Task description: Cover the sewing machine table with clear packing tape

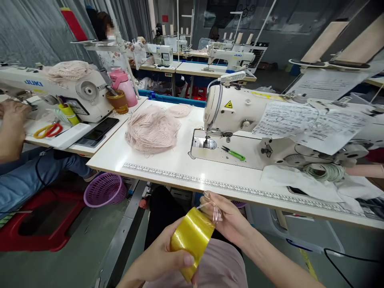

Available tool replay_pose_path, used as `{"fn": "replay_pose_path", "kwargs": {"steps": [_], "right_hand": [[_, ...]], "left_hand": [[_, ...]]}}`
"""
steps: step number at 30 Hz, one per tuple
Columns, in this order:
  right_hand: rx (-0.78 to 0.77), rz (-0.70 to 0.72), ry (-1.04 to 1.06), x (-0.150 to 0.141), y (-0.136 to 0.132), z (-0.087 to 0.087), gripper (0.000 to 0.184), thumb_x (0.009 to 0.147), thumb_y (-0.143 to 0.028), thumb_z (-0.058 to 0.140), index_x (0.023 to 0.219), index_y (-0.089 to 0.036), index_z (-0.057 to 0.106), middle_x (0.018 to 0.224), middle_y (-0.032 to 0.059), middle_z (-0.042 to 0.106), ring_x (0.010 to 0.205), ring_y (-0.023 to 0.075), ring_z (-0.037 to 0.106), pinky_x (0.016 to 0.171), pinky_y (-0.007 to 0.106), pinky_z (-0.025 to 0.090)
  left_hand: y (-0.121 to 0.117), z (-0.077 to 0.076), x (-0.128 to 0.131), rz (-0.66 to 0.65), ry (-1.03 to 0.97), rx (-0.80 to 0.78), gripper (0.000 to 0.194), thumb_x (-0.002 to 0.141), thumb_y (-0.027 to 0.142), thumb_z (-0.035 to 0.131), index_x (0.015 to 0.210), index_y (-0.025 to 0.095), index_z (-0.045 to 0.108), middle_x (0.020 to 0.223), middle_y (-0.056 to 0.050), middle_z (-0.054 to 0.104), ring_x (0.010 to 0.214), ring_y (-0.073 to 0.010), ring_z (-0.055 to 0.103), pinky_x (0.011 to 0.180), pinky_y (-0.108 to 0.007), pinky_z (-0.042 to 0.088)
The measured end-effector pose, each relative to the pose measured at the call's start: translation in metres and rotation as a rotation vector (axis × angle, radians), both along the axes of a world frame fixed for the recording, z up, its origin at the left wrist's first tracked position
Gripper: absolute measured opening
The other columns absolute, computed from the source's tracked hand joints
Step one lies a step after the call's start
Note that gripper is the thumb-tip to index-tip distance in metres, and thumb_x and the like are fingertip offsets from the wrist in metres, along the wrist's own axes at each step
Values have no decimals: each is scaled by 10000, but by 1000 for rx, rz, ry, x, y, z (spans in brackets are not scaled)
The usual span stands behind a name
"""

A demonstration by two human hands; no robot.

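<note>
Low in the head view, my left hand [162, 260] is wrapped round a shiny yellow roll of tape [192, 238], thumb across its side. My right hand [229, 218] pinches a thin, clear, crinkled strip [213, 209] at the top edge of the roll. Both hands are over my lap, just below the front edge of the white sewing table [168, 164]. On that table a white sewing machine [237, 112] stands ahead of me, with a pile of pink lace pieces [153, 128] to its left.
Green thread snips [234, 154] lie by the needle plate. Printed sheets [312, 124] drape over the machine. A coil of pale cord [325, 172] lies on white cloth at right. A purple basket [103, 188] sits on the floor. A co-worker's arm [12, 124] rests at the left machine.
</note>
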State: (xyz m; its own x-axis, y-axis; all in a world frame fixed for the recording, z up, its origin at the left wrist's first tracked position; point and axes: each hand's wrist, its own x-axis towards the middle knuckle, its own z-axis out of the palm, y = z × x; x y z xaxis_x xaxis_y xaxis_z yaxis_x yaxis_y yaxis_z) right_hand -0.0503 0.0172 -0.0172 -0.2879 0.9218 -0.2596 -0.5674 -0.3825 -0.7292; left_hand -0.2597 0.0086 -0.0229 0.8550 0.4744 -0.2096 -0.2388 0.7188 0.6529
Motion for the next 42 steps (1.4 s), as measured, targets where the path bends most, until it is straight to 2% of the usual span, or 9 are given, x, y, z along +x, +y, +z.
{"fn": "replay_pose_path", "kwargs": {"steps": [5,10,13,16,19,23,29,35,42], "right_hand": [[-36,-89,274,-2,-5,9,466,851,-353,762,697,-189,354,670,-74,219,545,56,77,487,168,216],[-87,-80,456,-3,-7,20,429,908,-315,722,685,-163,389,639,-76,257,525,37,149,518,136,268],[-13,3,324,-2,-9,21,397,927,-342,692,697,-159,425,654,-56,326,532,44,216,509,177,227],[89,144,81,-1,-11,22,390,916,-384,697,706,-162,456,650,-42,382,539,54,271,511,215,192],[169,285,-80,-4,-10,22,403,913,-437,691,710,-160,480,644,-35,413,556,62,310,524,235,196],[114,290,-62,-9,-1,17,408,878,-444,723,711,-165,476,635,-44,415,545,60,312,521,236,190],[-9,160,62,-7,17,9,394,815,-389,787,700,-154,492,633,-45,428,520,44,296,513,229,159],[10,49,-99,7,26,2,377,806,-408,795,714,-154,533,613,-48,441,527,50,306,511,230,178],[-7,106,-126,14,33,-5,411,772,-448,812,717,-155,528,639,-43,473,525,47,333,523,223,218]], "left_hand": [[4,-2,-3,-16,-31,62,788,696,437,859,1344,165,503,890,-79,698,565,-101,620,521,-164,468],[10,-5,-9,-30,-66,112,714,682,415,875,1253,176,519,956,-71,665,652,-114,638,587,-175,476],[13,-13,-14,-65,-60,175,731,611,460,922,1162,196,522,924,-23,604,806,-136,646,700,-184,481],[13,-18,-14,51,57,229,653,649,550,874,1075,220,506,898,31,509,763,-60,536,689,-149,421],[10,-14,-10,143,225,287,618,761,504,807,1221,299,449,1035,18,533,759,-60,530,658,-166,416],[8,-2,-2,177,466,453,612,813,387,784,1347,315,492,1141,-13,589,1070,-152,580,877,-221,462],[17,9,14,134,434,198,564,830,408,748,1299,236,485,1008,-33,645,682,-167,687,656,-347,613],[20,17,22,185,456,148,581,833,369,753,1312,222,461,919,-17,636,692,-174,697,591,-323,639],[25,18,13,102,433,111,571,846,339,754,1315,223,451,768,-22,703,646,-180,712,616,-319,641]]}}
